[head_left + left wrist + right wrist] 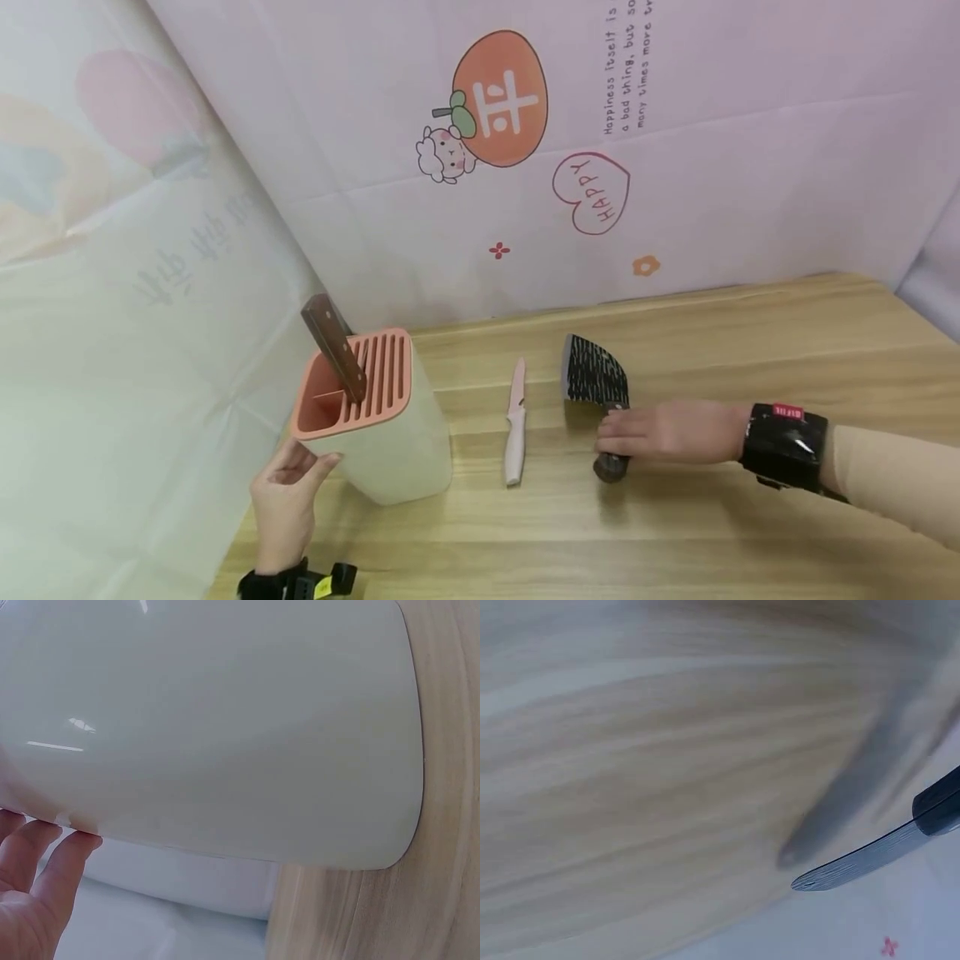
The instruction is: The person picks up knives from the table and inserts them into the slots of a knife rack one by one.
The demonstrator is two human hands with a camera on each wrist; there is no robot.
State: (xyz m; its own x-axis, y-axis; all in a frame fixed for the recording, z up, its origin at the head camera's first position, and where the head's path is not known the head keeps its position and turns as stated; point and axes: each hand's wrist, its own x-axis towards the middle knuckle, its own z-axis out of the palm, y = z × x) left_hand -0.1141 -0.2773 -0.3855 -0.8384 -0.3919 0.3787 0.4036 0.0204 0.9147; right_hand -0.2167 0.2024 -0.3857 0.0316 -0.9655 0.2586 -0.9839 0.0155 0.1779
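Observation:
A dark-handled cleaver (596, 371) with a black patterned blade is gripped at its handle by my right hand (663, 431). In the right wrist view the cleaver blade (862, 859) appears nearly edge-on, apart from its shadow on the table. My left hand (288, 492) holds the near left corner of a pale knife block (397, 458), thumb in front and fingers at the side. Fingertips (75, 844) touch its wall in the left wrist view. From the slotted orange top rises a brown-handled knife (335, 350), its blade mostly hidden inside.
A small knife with a pink blade and pale handle (515, 433) lies between the block and the cleaver. Printed white cloth (360, 217) hangs behind and to the left of the wooden table (480, 533).

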